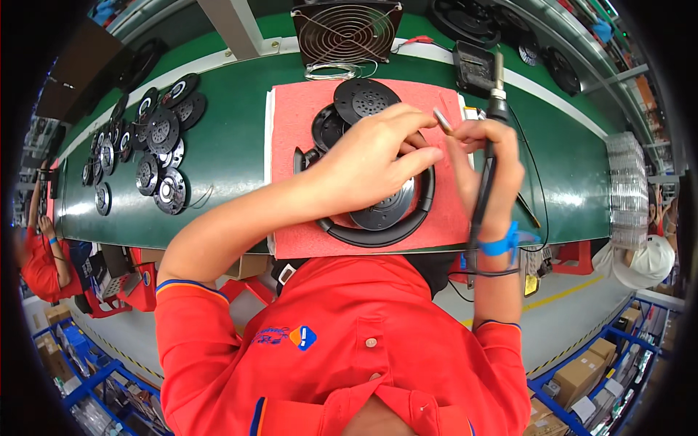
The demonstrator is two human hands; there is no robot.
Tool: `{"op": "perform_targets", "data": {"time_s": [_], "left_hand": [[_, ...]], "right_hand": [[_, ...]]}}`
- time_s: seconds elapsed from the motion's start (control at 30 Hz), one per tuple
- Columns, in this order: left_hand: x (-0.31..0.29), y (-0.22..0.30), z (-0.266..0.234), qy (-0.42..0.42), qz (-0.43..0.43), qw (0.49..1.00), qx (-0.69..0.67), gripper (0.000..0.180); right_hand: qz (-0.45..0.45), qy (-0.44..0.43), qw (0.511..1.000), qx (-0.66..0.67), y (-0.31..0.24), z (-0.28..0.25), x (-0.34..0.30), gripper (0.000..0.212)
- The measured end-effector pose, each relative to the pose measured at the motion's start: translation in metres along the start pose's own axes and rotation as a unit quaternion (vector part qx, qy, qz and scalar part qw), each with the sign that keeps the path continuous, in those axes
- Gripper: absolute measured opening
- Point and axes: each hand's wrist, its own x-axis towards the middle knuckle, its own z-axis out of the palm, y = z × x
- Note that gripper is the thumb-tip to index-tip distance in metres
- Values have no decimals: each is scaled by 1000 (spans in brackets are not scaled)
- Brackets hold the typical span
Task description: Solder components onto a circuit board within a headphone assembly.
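My right hand (496, 156) is closed around a soldering iron (488, 171), its metal tip pointing up and away from me. A small slim silvery piece (442, 120) shows between the fingertips of both hands; its kind is unclear. My left hand (374, 156) is bent over the work, its fingers curled and any small thing in them hidden. Beneath it lies a black curved band (385, 236), like a headphone headband, around a round speaker plate (382, 213). Another perforated black disc (365, 99) rests just beyond. All lie on a pink mat (294, 232).
Many round speaker plates (162, 131) lie on the green bench (240, 138) at left. A fan with a wire guard (347, 36) stands behind the mat. A black tray (474, 69) sits at back right, and stacked clear trays (627, 189) at far right. Co-workers are at both sides.
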Motion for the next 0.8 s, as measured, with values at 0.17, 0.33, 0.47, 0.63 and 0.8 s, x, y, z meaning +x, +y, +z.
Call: {"op": "perform_targets", "data": {"time_s": [0.17, 0.33, 0.47, 0.63, 0.8], "left_hand": [[-1, -8, -6, 56, -48, 991, -110, 22], [-7, -7, -19, 3, -106, 953, -285, 26], [-11, 1, -23, -39, -95, 940, -325, 27], [-4, 5, -29, 34, -49, 949, -311, 25], [-7, -7, -47, 113, 2, 992, -55, 13]], "right_hand": [[-103, -1, 993, 55, -19, 36, 1, 30], [15, -70, 965, 251, -26, 31, -3, 38], [-48, -26, 910, 411, -30, 35, 4, 40], [-55, -17, 950, 306, -27, 33, 19, 36], [-50, -10, 998, 23, 8, -11, 11, 26]]}}
